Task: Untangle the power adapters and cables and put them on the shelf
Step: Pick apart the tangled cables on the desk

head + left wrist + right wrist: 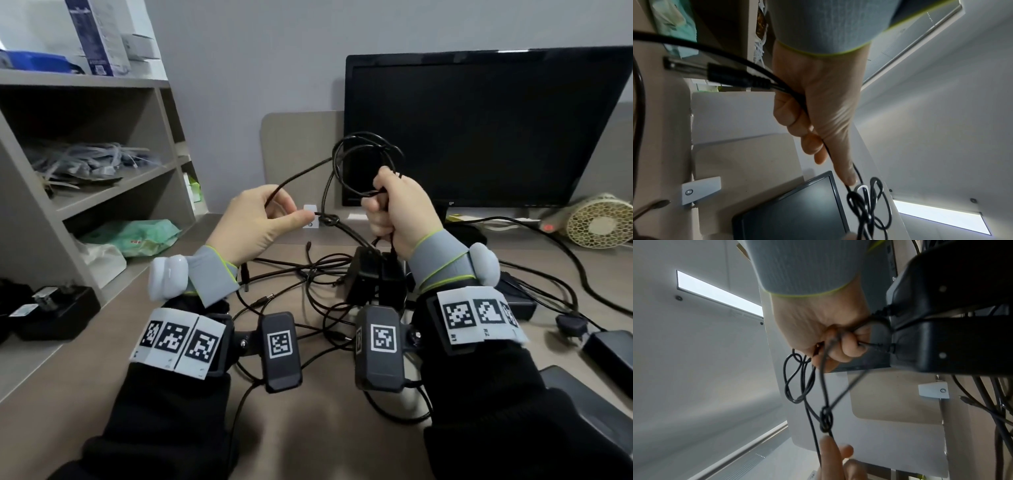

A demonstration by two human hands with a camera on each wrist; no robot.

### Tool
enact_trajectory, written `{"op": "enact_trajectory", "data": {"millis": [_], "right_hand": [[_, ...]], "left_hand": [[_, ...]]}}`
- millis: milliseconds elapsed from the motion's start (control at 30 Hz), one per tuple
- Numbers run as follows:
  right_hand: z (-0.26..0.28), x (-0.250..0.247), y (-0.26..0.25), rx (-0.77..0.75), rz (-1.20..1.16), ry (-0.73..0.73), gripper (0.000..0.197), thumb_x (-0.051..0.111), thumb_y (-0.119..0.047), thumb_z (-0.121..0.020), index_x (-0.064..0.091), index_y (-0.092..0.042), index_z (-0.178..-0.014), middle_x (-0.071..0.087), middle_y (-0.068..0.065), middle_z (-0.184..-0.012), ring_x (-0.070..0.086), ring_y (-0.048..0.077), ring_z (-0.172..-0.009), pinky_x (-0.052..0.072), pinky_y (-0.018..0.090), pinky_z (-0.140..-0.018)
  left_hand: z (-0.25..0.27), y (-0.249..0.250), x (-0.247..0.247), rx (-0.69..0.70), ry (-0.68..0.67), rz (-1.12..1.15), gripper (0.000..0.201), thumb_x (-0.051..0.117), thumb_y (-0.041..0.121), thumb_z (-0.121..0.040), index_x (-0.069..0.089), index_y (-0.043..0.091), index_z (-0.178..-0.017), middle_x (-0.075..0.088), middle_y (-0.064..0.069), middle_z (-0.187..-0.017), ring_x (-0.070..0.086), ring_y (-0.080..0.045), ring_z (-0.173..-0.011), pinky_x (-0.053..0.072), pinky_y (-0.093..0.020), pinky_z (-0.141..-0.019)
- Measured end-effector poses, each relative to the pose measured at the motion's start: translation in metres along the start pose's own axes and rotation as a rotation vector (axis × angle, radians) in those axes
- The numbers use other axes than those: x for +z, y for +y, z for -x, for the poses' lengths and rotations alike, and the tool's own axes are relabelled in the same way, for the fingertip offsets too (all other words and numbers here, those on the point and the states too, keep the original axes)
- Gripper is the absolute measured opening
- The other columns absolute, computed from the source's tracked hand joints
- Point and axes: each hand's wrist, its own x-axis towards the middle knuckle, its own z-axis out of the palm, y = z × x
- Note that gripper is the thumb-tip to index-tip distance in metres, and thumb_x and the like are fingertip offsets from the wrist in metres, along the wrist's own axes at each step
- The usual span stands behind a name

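Above the desk I hold a thin black cable (342, 161) between both hands. My right hand (394, 209) grips a bundle of its loops (797, 381) in a fist. My left hand (270, 219) pinches the cable beside a small knot (330, 220), which also shows in the right wrist view as the knot (826, 420). Two black power adapters (373, 277) hang from the cable under my right hand, close above the desk. A barrel plug (735, 76) dangles by my left wrist. More tangled black cables (308, 308) lie on the desk below.
A grey shelf unit (113, 185) stands at the left, with bagged items and a black adapter (54, 311) on its lowest level. A dark monitor (479, 130) is behind my hands. A small fan (596, 222) and more black adapters (609, 353) lie at the right.
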Motion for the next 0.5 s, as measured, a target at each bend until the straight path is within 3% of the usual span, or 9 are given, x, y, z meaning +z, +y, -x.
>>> {"op": "enact_trajectory", "data": {"millis": [100, 167, 200, 233, 300, 400, 500], "right_hand": [[0.005, 0.008, 0.002, 0.001, 0.124, -0.112, 0.021, 0.041, -0.028, -0.099, 0.040, -0.020, -0.079, 0.055, -0.007, -0.046, 0.024, 0.007, -0.041, 0.013, 0.015, -0.039], [0.012, 0.014, 0.002, -0.036, 0.281, -0.186, 0.019, 0.051, -0.034, -0.095, 0.049, -0.019, -0.083, 0.059, -0.005, -0.059, 0.029, 0.008, -0.049, 0.017, 0.019, -0.041], [0.015, 0.016, 0.003, -0.063, 0.346, -0.222, 0.020, 0.056, -0.036, -0.092, 0.055, -0.017, -0.084, 0.056, 0.001, -0.067, 0.032, 0.008, -0.050, 0.020, 0.019, -0.042], [0.017, 0.018, 0.004, -0.090, 0.390, -0.257, 0.023, 0.061, -0.037, -0.089, 0.062, -0.015, -0.086, 0.051, 0.005, -0.071, 0.033, 0.007, -0.050, 0.022, 0.019, -0.041], [0.019, 0.020, 0.005, -0.131, 0.432, -0.296, 0.030, 0.067, -0.036, -0.084, 0.070, -0.008, -0.094, 0.047, 0.002, -0.067, 0.033, 0.006, -0.049, 0.021, 0.019, -0.040], [0.023, 0.018, 0.003, -0.168, 0.434, -0.329, 0.025, 0.067, -0.024, -0.086, 0.071, -0.008, -0.104, 0.052, -0.010, -0.059, 0.032, 0.003, -0.046, 0.019, 0.018, -0.040], [0.026, 0.018, 0.000, -0.201, 0.424, -0.353, 0.023, 0.060, -0.008, -0.090, 0.066, 0.004, -0.108, 0.056, 0.000, -0.068, 0.045, -0.002, -0.036, 0.032, 0.009, -0.037]], "left_hand": [[0.001, 0.009, 0.007, 0.004, -0.024, 0.084, 0.023, 0.072, 0.028, -0.082, 0.060, 0.012, -0.070, 0.051, 0.014, -0.046, 0.040, -0.001, -0.046, 0.034, -0.012, -0.049], [0.001, 0.013, 0.011, 0.016, -0.047, 0.094, 0.021, 0.071, 0.028, -0.083, 0.064, 0.012, -0.072, 0.058, 0.014, -0.050, 0.045, 0.000, -0.049, 0.036, -0.012, -0.052], [0.001, 0.015, 0.012, 0.027, -0.066, 0.096, 0.024, 0.071, 0.034, -0.081, 0.067, 0.012, -0.075, 0.065, 0.009, -0.058, 0.051, -0.004, -0.055, 0.041, -0.017, -0.057], [0.001, 0.015, 0.013, 0.040, -0.080, 0.091, 0.032, 0.070, 0.043, -0.078, 0.068, 0.010, -0.079, 0.070, -0.002, -0.069, 0.057, -0.012, -0.064, 0.046, -0.029, -0.064], [0.002, 0.015, 0.013, 0.065, -0.077, 0.062, 0.048, 0.068, 0.054, -0.069, 0.067, 0.007, -0.080, 0.066, -0.022, -0.079, 0.054, -0.023, -0.070, 0.047, -0.044, -0.070], [0.002, 0.016, 0.008, 0.089, -0.039, 0.043, 0.049, 0.063, 0.051, -0.066, 0.063, 0.003, -0.076, 0.054, -0.020, -0.066, 0.042, -0.015, -0.063, 0.036, -0.031, -0.060], [0.002, 0.016, 0.003, 0.083, -0.013, 0.058, 0.050, 0.061, 0.050, -0.073, 0.062, 0.000, -0.077, 0.057, -0.026, -0.069, 0.042, -0.015, -0.060, 0.032, -0.028, -0.057]]}}
